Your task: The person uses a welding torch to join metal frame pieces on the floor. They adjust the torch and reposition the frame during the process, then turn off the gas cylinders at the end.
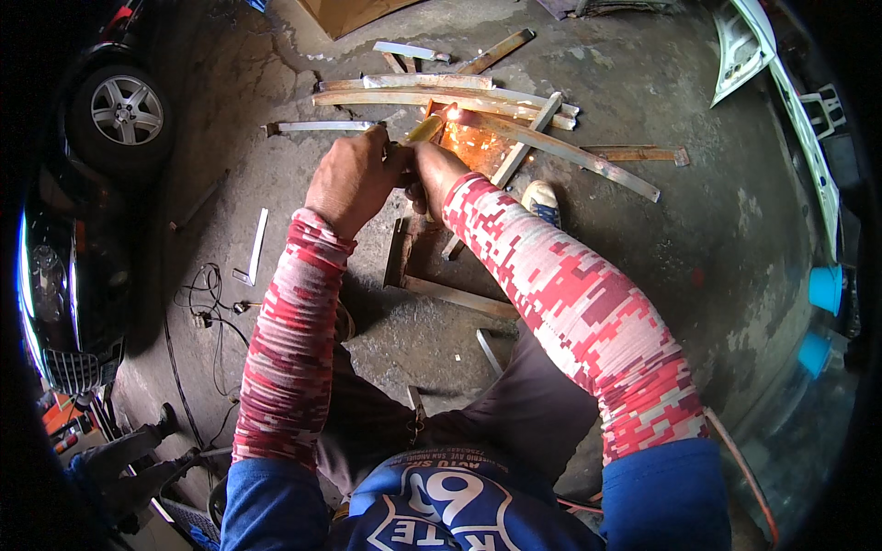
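Close together in front of me, my left hand [354,182] and my right hand [434,173] are both closed around a brass-coloured torch [426,129]. Much of its handle is hidden by my fingers. The tip meets the near end of a rusty metal bar [570,154], where a bright glow and orange sparks show. That bar slants off to the right and lies across a grey metal bar [528,138]. Just beyond the sparks are long, rusty, curved bars [404,95], lying side by side.
Under my hands a rusty metal frame [459,296] lies on the concrete floor, near my shoe [542,198]. A black car [73,294] stands at left, with tangled cables [207,298] beside it. Light-coloured car panels [781,78] and blue containers [825,288] line the right.
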The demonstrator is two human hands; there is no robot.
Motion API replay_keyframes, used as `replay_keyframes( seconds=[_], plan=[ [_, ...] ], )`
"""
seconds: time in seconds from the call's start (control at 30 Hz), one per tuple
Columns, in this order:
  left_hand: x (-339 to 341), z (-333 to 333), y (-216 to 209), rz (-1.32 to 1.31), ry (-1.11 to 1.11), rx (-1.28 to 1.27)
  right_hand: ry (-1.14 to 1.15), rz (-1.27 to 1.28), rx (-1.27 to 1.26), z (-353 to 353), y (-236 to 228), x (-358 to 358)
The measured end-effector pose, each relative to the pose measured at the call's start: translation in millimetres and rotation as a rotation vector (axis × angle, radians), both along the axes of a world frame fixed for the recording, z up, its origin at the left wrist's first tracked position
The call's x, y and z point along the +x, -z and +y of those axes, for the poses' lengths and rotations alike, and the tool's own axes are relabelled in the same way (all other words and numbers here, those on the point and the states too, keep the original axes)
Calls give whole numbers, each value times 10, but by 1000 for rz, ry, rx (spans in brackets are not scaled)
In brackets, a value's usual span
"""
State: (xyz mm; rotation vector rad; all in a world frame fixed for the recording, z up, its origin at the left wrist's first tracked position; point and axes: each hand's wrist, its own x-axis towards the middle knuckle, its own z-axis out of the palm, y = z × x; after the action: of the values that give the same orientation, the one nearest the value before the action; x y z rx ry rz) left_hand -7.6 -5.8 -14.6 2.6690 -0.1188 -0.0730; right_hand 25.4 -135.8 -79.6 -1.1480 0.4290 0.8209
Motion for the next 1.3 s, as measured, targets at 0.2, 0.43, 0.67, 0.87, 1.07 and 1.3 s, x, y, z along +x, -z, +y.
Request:
replay_keyframes(
  seconds=[0.2, 0.43, 0.67, 0.87, 1.07, 1.3],
  plan=[
    [0, 0, -15, -6, -3, 9, -11, 13, -15, 34, 80, 33],
    [-3, 2, -18, -7, -9, 19, -44, 53, -7, 20, 129, 51],
    [-10, 3, -33, -14, -5, 34, -37, 26, -9, 44, 180, 55],
    [-11, 6, -40, -13, -4, 52, -16, 22, -36, 53, 209, 55],
    [-8, 8, -34, 9, -6, 23, -27, 15, -8, 38, 150, 37],
    [-26, -32, 8, -32, 13, -63, -16, -28, 51, -24, -21, -19]
  ],
)
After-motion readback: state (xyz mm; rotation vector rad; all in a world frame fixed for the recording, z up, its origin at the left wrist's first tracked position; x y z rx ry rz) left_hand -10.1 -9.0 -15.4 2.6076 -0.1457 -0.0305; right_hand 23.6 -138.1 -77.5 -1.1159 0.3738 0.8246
